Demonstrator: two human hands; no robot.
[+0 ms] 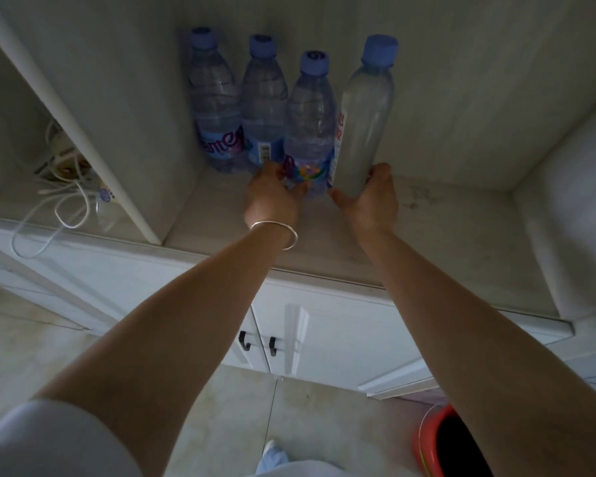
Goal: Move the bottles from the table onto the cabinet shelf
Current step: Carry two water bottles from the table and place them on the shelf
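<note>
Several blue-capped bottles stand in a row on the cabinet shelf. Two clear water bottles stand at the left against the back. My left hand grips the base of a third clear bottle with a colourful label. My right hand grips the bottom of a taller, cloudy grey bottle at the right end. Both held bottles stand upright with their bases at shelf level.
A white divider post bounds the shelf at the left; beyond it lie a power strip and white cables. Below are white cabinet doors with black handles. A red bin stands on the floor at the lower right.
</note>
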